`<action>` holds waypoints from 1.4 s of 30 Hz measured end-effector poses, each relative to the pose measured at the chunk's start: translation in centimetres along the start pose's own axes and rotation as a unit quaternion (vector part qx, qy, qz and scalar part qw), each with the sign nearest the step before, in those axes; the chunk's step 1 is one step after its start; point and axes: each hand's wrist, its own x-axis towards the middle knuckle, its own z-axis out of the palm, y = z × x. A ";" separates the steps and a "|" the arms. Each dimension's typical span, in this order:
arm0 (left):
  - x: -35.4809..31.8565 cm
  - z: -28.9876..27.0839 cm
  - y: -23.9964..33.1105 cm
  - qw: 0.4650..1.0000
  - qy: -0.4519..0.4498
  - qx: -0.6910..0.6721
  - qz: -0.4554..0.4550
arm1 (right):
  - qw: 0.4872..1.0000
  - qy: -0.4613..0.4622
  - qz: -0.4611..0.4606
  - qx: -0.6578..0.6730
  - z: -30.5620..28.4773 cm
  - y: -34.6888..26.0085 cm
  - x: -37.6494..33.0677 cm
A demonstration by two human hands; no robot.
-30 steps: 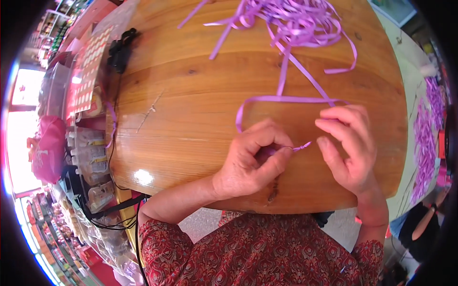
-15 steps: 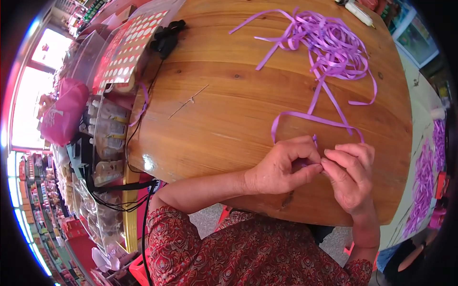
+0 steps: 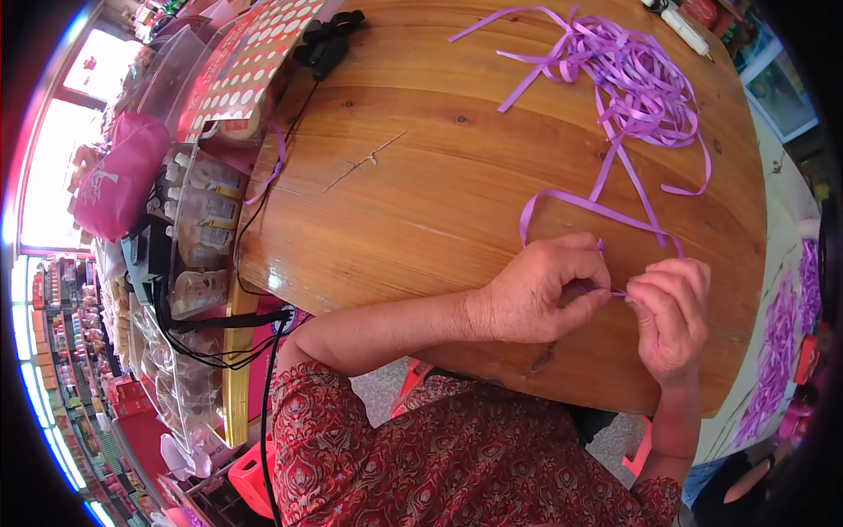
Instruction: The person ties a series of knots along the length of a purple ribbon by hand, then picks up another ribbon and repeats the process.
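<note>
A thin purple ribbon [image 3: 601,208] runs from a loose pile and loops down to both my hands. My left hand [image 3: 555,285] pinches it between thumb and forefinger, and a small end sticks up above the fingers. Just to the right, my right hand [image 3: 672,316] grips the same ribbon with its fingertips. A short twisted stretch shows between the two hands, which are slightly apart. The tangled purple ribbon pile [image 3: 637,83] lies at the far right of the wooden table [image 3: 421,193]. Whether the ribbon is knotted inside my fingers is hidden.
A thin twisted string [image 3: 369,160] lies on the table's left part. A black clip-like device [image 3: 325,53] with a cable sits at the far left edge, beside a dotted red box [image 3: 237,79]. A white pen-like tool [image 3: 685,26] lies far right. More purple ribbon [image 3: 773,360] covers a pale table.
My hands have drawn slightly apart, and a short stretch of ribbon now shows between them. The whole view has shifted a little, with the table things appearing farther right and higher.
</note>
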 end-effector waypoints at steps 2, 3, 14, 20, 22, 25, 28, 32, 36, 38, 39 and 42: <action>0.1 0.1 -0.2 1.000 0.000 0.006 0.008 | 1.000 0.023 0.009 -0.012 -0.4 0.2 -0.3; 0.2 -0.1 -0.3 1.000 0.006 0.019 0.017 | 0.999 0.019 0.020 -0.019 -0.4 0.4 -0.2; 0.6 -1.0 0.9 0.996 -0.029 0.014 -0.089 | 0.978 -0.003 0.101 0.181 0.2 2.5 -0.9; 0.3 -1.1 0.4 0.995 0.001 -0.012 -0.097 | 0.958 -0.004 0.148 0.247 0.1 1.9 -1.0; 0.2 -1.0 0.3 0.995 0.003 -0.019 -0.097 | 0.951 0.002 0.153 0.267 0.2 2.1 -1.0; 0.4 -1.4 0.3 0.996 -0.012 0.011 -0.089 | 0.941 0.007 0.164 0.296 0.2 2.2 -0.8; 1.0 -1.2 1.3 0.992 -0.029 0.012 -0.123 | 0.937 0.011 0.171 0.305 0.0 2.2 -0.9; 1.1 -1.0 1.5 0.993 -0.012 0.002 -0.121 | 0.961 0.016 0.120 0.250 -0.3 2.6 -0.7; 0.9 -0.8 0.6 0.998 -0.019 0.014 -0.055 | 0.979 0.025 0.085 0.185 0.6 2.0 -0.7; 0.6 -0.4 0.8 0.997 -0.014 -0.024 -0.067 | 0.985 0.054 0.060 0.152 1.4 1.7 -1.2; 0.6 -0.4 0.9 0.998 -0.019 -0.022 -0.057 | 0.986 0.061 0.055 0.143 1.5 1.8 -1.4; 0.4 -0.1 1.1 0.998 -0.028 0.013 -0.053 | 0.990 0.047 0.036 0.130 1.6 1.8 -2.2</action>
